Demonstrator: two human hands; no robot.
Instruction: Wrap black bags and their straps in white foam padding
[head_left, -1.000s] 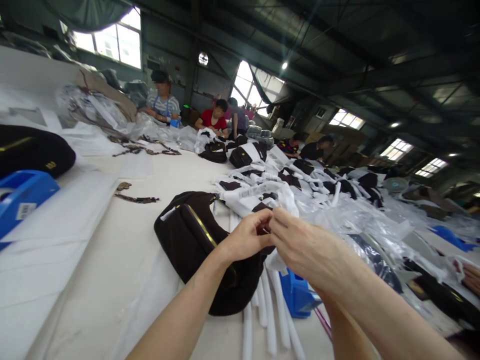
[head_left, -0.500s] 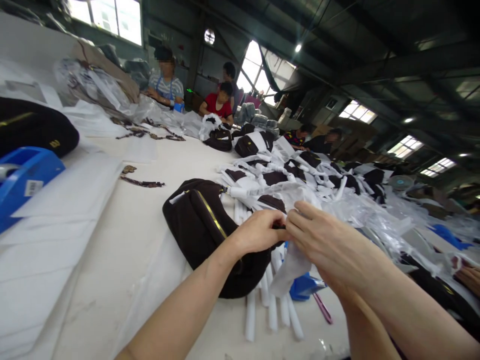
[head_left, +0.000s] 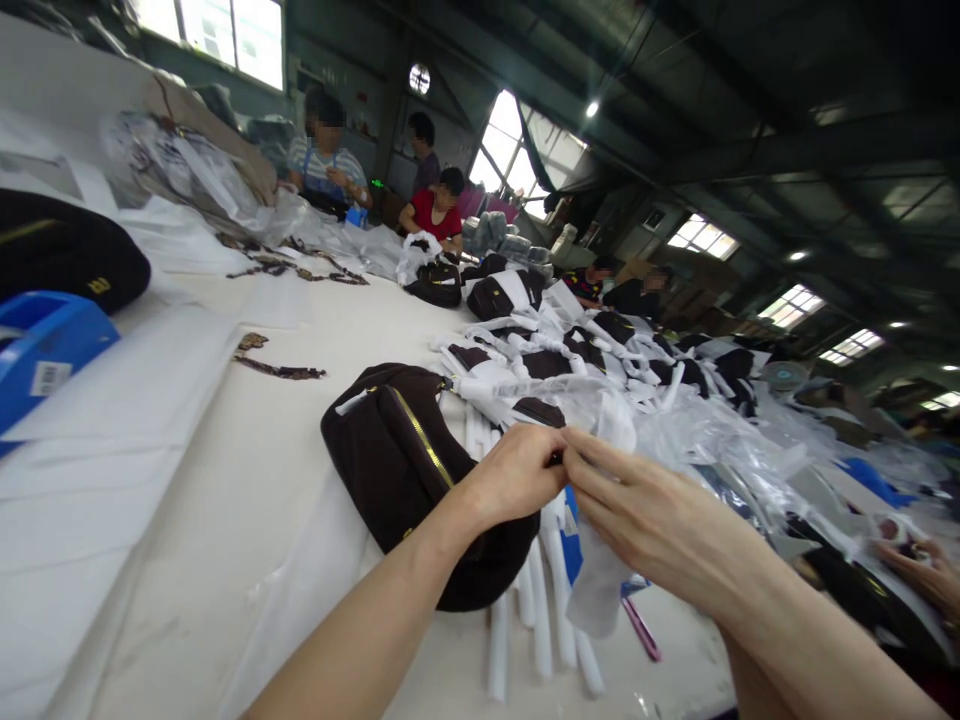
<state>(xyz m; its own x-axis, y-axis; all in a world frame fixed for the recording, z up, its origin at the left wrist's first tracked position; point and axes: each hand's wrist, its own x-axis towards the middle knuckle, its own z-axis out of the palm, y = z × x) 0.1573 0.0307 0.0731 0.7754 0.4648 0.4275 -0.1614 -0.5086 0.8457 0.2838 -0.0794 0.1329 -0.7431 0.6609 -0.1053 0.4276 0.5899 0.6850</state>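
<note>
On the desk (head_left: 202, 500), had bag (head_left: 375, 450) by white rods (head_left: 538, 620); held left hand (head_left: 521, 472) and right hand (head_left: 634, 500) together near its right end, with fingers closed but contents of grip hidden. Had strap (head_left: 484, 390) apparently already wrapped farther off, with sheet (head_left: 596, 598) seemingly left loose.

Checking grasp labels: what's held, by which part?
Can't tell: left hand and right hand meet at the fingertips by the dark bag, hiding any held part. White wrap hangs below.

Between white sheets (head_left: 112, 480) and the dark bag (head_left: 375, 440), a hand could pass over bare table (head_left: 232, 470); toward the near right corner, white tubes (head_left: 541, 640) and a pink tool (head_left: 641, 630) obstruct.
</note>
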